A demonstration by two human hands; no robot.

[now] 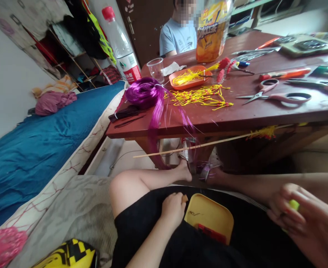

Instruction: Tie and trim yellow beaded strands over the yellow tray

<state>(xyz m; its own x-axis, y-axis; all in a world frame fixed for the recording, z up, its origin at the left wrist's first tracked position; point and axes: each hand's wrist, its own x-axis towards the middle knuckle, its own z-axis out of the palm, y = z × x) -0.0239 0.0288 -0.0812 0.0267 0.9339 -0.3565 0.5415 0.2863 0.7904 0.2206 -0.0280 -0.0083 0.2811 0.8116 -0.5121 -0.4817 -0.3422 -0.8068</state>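
My left hand (173,211) rests on my dark-clothed lap with its fingers curled closed. A small tan piece (184,198) pokes out of it; its kind is not clear. Right beside that hand lies a yellow tray (205,206), with a flat red piece (212,233) at its lower edge. Off to the right, my right hand (299,214) is raised and slightly blurred, its fingers bent round a small yellow-green piece (293,204). Between my legs and the table, a thin wooden stick (180,149) extends sideways, bearing a yellow-and-red bundle (262,133) near its right end.
On the red-brown table (130,128) are a purple fibre bundle (141,93), yellow knotted strands (200,97), an orange dish (177,86), scissors (275,96) and bottles (208,46). A person (177,35) sits behind it. A bed (55,137) stands at left.
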